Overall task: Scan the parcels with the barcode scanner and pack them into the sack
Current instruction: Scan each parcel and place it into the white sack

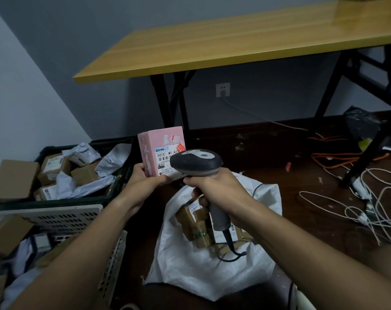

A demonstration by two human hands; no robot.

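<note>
Head view, centre of the frame: the left hand (pixel 143 177) grips a pink parcel box (pixel 160 151) by its lower edge, upright, its white shipping label facing the camera. The right hand (pixel 217 189) is clenched around the handle of a grey barcode scanner (pixel 195 163), whose head sits just in front of the label and hides part of it. I judge this parcel is being scanned, not yet packed. Below, at lower centre, the white woven sack (pixel 190 265) lies open, with several brown cardboard parcels (pixel 191 217) already inside, so part of the job looks done. At the left edge, a dark crate (pixel 114 193) holds many more boxes and white mailer bags, and a pale perforated basket (pixel 55 217) beneath it holds others, so much seems left.
</note>
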